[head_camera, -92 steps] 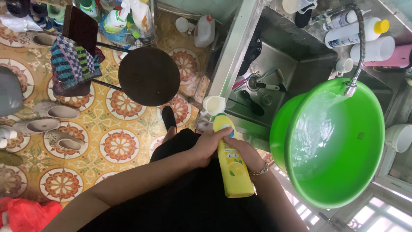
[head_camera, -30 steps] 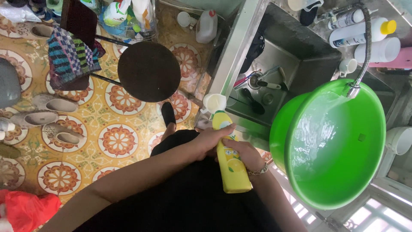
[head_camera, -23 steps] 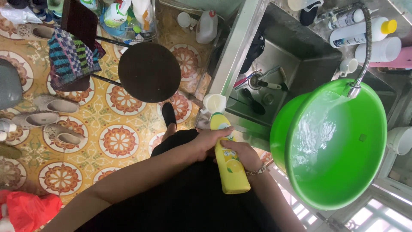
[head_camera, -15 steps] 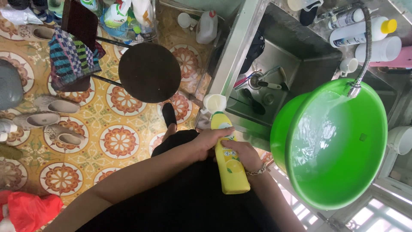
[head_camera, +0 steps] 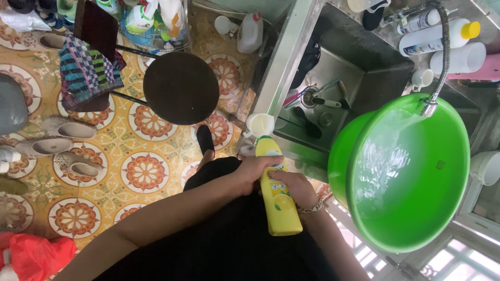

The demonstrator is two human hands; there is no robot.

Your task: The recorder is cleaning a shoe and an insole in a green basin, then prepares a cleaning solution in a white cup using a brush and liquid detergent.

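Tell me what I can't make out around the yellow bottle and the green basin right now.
Head view only:
- Yellow bottle: its cap end is covered by the left hand, so open or closed cannot be told.
- Right hand: its fingers sit behind the bottle; grip hidden.
- Green basin: ripples and glare hide the water depth.
- Faucet hose: its base runs off the top edge.
- Sink: the utensils inside are too small to identify.
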